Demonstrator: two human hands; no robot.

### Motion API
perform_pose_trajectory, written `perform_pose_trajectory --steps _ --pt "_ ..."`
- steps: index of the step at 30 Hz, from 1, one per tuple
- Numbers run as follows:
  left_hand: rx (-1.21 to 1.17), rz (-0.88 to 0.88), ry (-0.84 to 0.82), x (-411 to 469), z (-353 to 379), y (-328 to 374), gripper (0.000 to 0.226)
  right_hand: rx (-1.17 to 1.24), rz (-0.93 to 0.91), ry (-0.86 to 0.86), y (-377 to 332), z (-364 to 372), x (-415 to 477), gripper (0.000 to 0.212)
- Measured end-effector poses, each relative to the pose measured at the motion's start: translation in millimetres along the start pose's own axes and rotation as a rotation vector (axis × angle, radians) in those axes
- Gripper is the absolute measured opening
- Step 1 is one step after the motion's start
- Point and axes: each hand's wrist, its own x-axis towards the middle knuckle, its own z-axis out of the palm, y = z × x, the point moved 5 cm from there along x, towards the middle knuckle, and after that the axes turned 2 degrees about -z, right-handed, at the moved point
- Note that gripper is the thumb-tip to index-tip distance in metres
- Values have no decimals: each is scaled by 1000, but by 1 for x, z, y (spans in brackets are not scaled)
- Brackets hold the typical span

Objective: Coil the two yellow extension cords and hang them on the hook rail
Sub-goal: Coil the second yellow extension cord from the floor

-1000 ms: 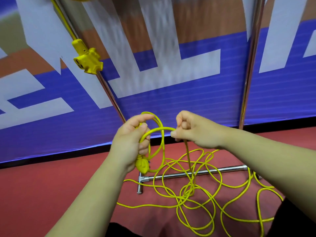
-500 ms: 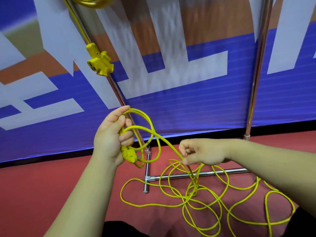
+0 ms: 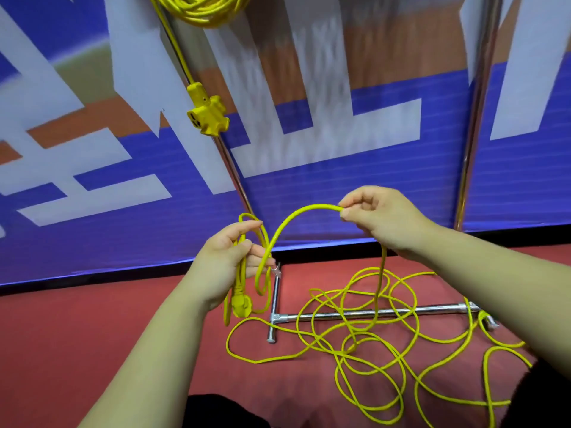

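Here, the left hand (image 3: pixel 227 264) grips a few small loops of the yellow extension cord (image 3: pixel 318 206), its plug (image 3: pixel 240 304) dangling below; the right hand (image 3: pixel 381 217) pinches the cord's raised arc. The remainder lies tangled on the red floor (image 3: pixel 92 335) across a metal stand base (image 3: pixel 438 310). A second coiled cord (image 3: pixel 200 9) hangs overhead.

The coiled yellow cord (image 3: pixel 200 9) hangs in a thick bundle at 12 o'clock, cut by the top edge; its three-way socket head (image 3: pixel 207 115) dangles below on a straight length. The loose yellow cord (image 3: pixel 352 349) lies in tangled loops at 5 o'clock; its plug end (image 3: pixel 240 304), with a few small loops, is lifted at the centre.
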Motion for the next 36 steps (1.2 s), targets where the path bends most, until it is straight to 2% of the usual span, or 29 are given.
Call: perform_pose_trajectory --steps 5,9,11,16,22,29,32,36 --pt "82 -3 -55 -5 13 -6 37 -337 -165 -227 -37 26 -21 6" --pt "66 17 -102 -9 25 -5 35 -384 -170 -426 -51 38 -36 6" --pt "25 21 -135 -12 31 -2 33 -371 -175 -466 -55 41 -39 6" --pt "-32 23 -187 -19 50 2 28 -208 -186 -353 -60 36 -36 9" --pt "-206 39 -161 -17 58 9 27 16 -138 -184 -55 23 -27 5" --pt "-164 57 -350 -20 67 18 37 -69 -160 -56 -44 8 -13 26" --pt "-168 90 -393 -20 65 21 42 -105 -149 -109 -36 8 -9 30" --pt "-196 166 -302 -20 55 27 35 -102 -65 -345 -22 11 -12 20"
